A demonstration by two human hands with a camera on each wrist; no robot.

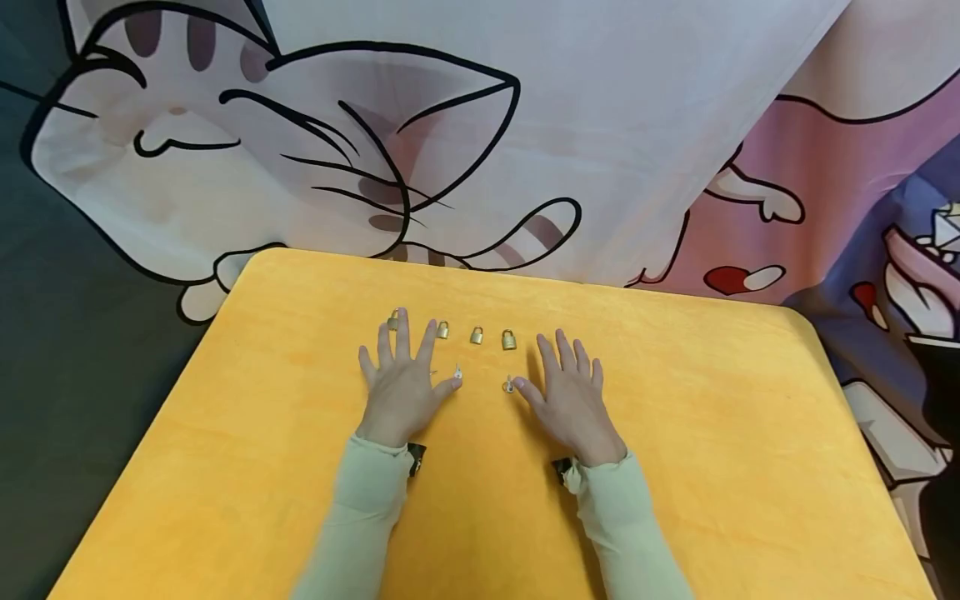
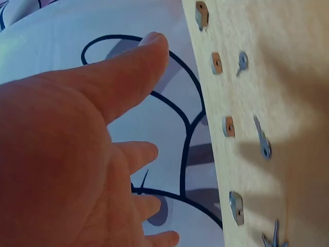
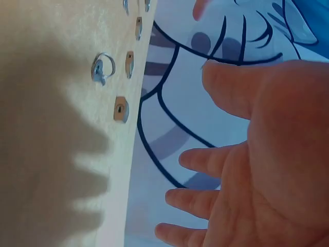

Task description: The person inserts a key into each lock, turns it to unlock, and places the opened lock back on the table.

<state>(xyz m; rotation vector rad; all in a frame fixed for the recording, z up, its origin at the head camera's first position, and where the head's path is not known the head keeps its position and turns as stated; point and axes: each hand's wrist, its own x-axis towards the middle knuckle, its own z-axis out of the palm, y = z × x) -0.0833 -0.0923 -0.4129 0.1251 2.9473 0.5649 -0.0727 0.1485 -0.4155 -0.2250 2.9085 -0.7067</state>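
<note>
Several small brass padlocks (image 1: 477, 336) lie in a row toward the far side of the table. Nearer the person are small silver keys (image 2: 262, 138), and one key (image 3: 98, 71) at the right has a ring through it. My left hand (image 1: 401, 396) hovers palm down over the left part of the row, fingers spread, partly covering the leftmost padlock (image 1: 393, 320) and the keys there in the head view. Fingers also spread, my right hand (image 1: 573, 404) is right of the rightmost padlock (image 1: 509, 340), its thumb tip overlapping the ringed key in the head view. Neither hand holds anything.
The yellow wooden table (image 1: 697, 433) has rounded far corners. Behind it hangs a white and pink cloth (image 1: 637, 150) printed with a cartoon cat. Dark floor shows at the left, and a black object (image 1: 941, 492) stands at the right edge.
</note>
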